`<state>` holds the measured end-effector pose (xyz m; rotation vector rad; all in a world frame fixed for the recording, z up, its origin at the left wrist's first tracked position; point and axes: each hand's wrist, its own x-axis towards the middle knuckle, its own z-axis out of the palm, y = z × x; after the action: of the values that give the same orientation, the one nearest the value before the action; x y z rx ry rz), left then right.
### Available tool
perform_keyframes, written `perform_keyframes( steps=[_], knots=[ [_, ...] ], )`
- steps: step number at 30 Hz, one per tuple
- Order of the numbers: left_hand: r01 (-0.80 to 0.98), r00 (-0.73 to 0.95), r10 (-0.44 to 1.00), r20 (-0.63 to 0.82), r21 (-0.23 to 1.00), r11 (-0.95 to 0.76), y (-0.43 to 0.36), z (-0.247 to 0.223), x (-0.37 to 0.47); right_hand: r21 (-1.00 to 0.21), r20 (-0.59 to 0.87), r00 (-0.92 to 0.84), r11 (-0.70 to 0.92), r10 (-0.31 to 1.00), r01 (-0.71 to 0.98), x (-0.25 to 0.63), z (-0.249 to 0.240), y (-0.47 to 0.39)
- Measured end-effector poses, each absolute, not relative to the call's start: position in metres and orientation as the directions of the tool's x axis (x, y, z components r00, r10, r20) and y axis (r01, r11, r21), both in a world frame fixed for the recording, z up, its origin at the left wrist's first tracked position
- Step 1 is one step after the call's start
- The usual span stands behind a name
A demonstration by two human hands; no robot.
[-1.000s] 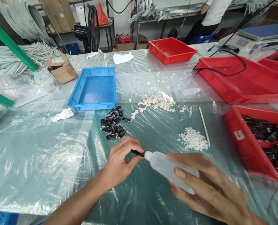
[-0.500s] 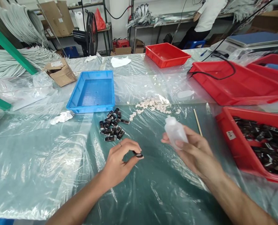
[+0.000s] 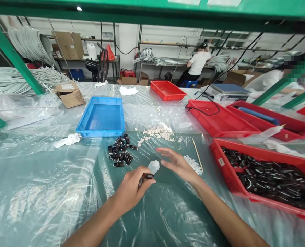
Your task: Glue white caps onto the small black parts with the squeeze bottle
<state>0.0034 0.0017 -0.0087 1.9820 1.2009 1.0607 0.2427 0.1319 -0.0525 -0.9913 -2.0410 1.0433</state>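
My left hand (image 3: 131, 188) pinches a small black oval part (image 3: 149, 176) between thumb and fingertips, low over the plastic-covered table (image 3: 51, 178). A small translucent squeeze bottle (image 3: 153, 166) stands just beyond that part. My right hand (image 3: 176, 165) hovers to the bottle's right, fingers spread and nothing in it; the fingertips are close to the bottle, and I cannot tell whether they touch it. A heap of similar black parts (image 3: 120, 154) lies to the left of the hands.
Small white pieces (image 3: 157, 132) and a finer white pile (image 3: 193, 163) lie near a wooden stick (image 3: 198, 159). A blue tray (image 3: 101, 116) sits behind. A red bin of black parts (image 3: 229, 173) is on the right, more red trays (image 3: 219, 120) beyond. A person works at a far bench.
My right hand set the bottle down beside the left hand and let go, fingers now spread. The left hand kept the black part. The head camera tilted up, showing more of the room.
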Motion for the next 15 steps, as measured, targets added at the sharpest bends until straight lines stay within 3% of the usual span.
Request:
perform_keyframes(
  steps=[3,8,15],
  knots=[
    [0.45,0.27,0.877,0.396,0.754,-0.479,0.003,-0.009,0.0,-0.812,0.226,-0.46,0.427,0.859,0.399,0.23,-0.056,0.187],
    [0.488,0.247,0.86,0.447,0.709,-0.509,0.01,-0.006,-0.009,-0.792,0.197,-0.536,0.455,0.821,0.406,0.193,-0.06,0.253],
    [0.493,0.21,0.85,0.483,0.699,-0.519,0.013,-0.007,-0.015,-0.872,0.238,-0.411,0.38,0.88,0.309,0.2,-0.062,0.238]
  ],
)
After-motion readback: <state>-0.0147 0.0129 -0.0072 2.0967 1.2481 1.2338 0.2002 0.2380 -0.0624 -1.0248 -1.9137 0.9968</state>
